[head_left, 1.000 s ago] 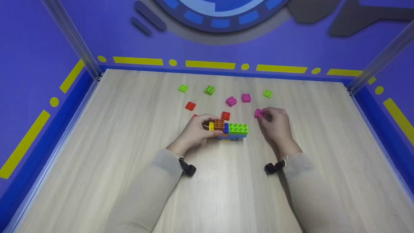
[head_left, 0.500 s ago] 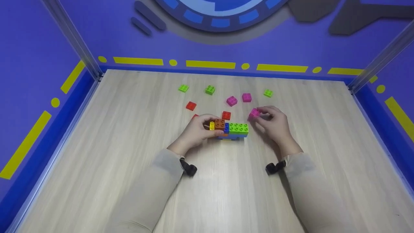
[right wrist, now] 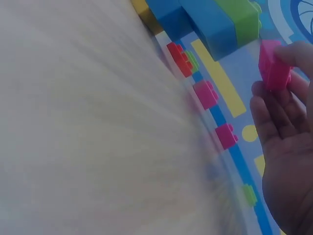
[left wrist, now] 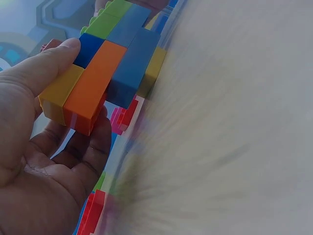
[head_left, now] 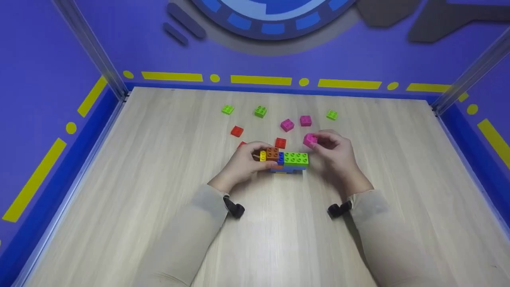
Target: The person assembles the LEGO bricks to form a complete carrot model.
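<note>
My left hand (head_left: 246, 164) grips the left end of a toy brick assembly (head_left: 296, 158), its thumb in front and its fingers behind. Yellow, brown, dark blue and green bricks show on top. From the left wrist view, an orange brick (left wrist: 97, 81), blue bricks (left wrist: 134, 66) and a yellow brick (left wrist: 152, 72) form the lower layers. Just right of the assembly, my right hand (head_left: 336, 153) pinches a pink brick (head_left: 310, 140) between thumb and fingers. In the right wrist view that pink brick (right wrist: 273, 64) is held apart from the assembly's green end (right wrist: 240, 22).
Behind the hands lie two pink bricks (head_left: 287, 125), several green bricks (head_left: 260, 111) and red bricks (head_left: 237, 131). One red brick (head_left: 242, 144) is partly hidden by the left hand. Blue panels (head_left: 255, 59) border the wooden table (head_left: 159, 151) at the back and sides.
My right hand has brought the pink brick leftward, closer to the assembly's green end, and the brick has turned in the fingers. The left hand keeps its grip in nearly the same place.
</note>
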Available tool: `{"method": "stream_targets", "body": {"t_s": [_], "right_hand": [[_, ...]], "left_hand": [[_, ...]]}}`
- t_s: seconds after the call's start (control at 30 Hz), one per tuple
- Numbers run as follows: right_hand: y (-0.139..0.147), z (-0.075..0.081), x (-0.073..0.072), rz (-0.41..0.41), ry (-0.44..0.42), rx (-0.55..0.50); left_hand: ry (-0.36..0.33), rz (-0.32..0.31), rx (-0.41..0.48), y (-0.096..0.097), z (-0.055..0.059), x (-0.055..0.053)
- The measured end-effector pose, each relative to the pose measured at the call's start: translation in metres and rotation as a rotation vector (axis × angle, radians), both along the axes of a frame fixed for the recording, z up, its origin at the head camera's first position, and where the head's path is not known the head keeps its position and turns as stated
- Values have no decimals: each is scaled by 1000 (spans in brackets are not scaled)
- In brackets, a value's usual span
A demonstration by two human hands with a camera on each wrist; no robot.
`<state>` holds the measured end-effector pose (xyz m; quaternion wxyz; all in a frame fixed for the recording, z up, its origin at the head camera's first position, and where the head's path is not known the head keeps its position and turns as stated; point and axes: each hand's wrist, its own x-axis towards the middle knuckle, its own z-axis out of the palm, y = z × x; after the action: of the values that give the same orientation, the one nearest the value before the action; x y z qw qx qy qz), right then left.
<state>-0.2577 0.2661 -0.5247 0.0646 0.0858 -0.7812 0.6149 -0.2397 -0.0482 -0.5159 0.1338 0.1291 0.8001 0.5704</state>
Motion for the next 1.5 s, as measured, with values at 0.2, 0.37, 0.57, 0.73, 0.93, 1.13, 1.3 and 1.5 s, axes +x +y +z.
{"method": "stream_targets", "body": {"t_s": [0.2,0.37,0.57,0.73,0.93,1.13,1.3,1.5], "right_hand": [[-10,3,8,96,17,-63],[-14,5,12,175,38,-72],[-16,6,15,251,30,-27],[-16,5,14,297,24,-17],[-16,2,14,325,1,-32],[-19,3,14,336,-8,-25],[-21,6,16,340,-20,-2],[-24,8,18,334,-26,-11]], "left_hand": [[13,0,-4,0,-2,0],[26,-2,-15,0,-1,0],[36,-3,-23,0,-1,0],[37,-4,-24,-1,-2,-1],[21,-5,-14,-1,-2,-1],[13,2,-26,-1,-2,-1],[20,1,-33,-1,-1,0],[20,3,-34,-1,-1,1]]}}
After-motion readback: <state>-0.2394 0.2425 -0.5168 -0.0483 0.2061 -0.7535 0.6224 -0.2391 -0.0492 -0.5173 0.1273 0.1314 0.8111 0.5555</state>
